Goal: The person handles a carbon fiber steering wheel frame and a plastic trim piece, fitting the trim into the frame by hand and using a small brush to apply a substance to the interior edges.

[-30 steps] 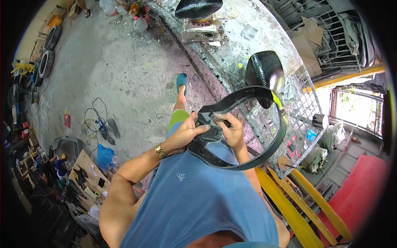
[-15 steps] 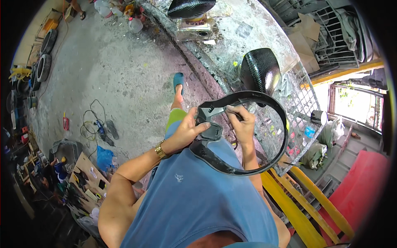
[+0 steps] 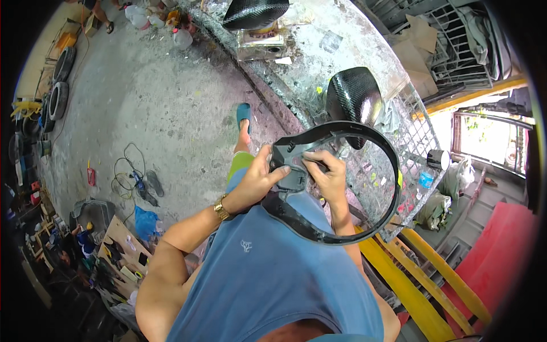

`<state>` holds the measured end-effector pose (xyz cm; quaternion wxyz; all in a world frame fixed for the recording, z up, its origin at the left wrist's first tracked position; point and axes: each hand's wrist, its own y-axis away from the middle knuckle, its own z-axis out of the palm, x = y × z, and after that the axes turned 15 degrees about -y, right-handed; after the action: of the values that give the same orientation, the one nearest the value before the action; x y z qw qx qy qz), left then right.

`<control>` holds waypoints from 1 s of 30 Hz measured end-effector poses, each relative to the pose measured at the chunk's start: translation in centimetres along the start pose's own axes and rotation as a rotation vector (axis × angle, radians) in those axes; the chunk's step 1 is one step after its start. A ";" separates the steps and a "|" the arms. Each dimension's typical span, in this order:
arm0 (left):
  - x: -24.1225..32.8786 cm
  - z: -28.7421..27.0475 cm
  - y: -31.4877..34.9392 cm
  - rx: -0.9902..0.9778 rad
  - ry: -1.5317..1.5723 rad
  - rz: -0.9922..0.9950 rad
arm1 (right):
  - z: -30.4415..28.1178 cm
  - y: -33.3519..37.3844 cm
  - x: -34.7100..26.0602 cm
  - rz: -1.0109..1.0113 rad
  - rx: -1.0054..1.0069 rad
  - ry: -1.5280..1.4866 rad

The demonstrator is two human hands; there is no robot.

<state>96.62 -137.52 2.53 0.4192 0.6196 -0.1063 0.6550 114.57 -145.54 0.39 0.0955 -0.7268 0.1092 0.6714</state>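
A black plastic ring-shaped frame [image 3: 395, 171], with a wide flat base on its left side, is held up in front of my blue shirt. My left hand [image 3: 256, 175] grips that base at its left edge, thumb on top beside a grey oval part [image 3: 292, 179]. My right hand [image 3: 326, 174] reaches inside the ring. Its bent fingers are pinched together at the inner edge of the base, and what they hold, if anything, is hidden. Beyond the ring, a glossy carbon-fibre-patterned shell [image 3: 354, 97] stands on the worktable.
The stained worktable [image 3: 364, 43] extends ahead and right, carrying a second patterned shell [image 3: 256, 12] on a metal can [image 3: 259, 48]. A cup [image 3: 437, 159] and plastic bottle [image 3: 424, 181] stand by its right edge. Yellow bars [image 3: 410, 288] lie at lower right; a cable [image 3: 122, 171] coils on the floor.
My right hand has slid slightly left and down along the inner edge of the base. The ring has shifted a little, while my left hand keeps its grip.
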 end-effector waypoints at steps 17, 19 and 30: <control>0.1 0.1 0.1 -0.009 0.057 -0.027 | 1.1 0.1 -0.2 0.049 0.055 -0.045; 0.2 0.0 0.2 -0.020 0.058 -0.014 | 0.2 -0.6 -1.6 0.225 0.073 -0.059; -2.0 -0.1 0.3 -0.129 0.080 -0.053 | -0.5 -0.1 -1.0 0.043 -0.063 0.093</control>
<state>96.09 -138.45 0.77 0.4794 0.5675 -0.1149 0.6595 114.98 -145.54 1.40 0.0528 -0.7574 0.1082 0.6418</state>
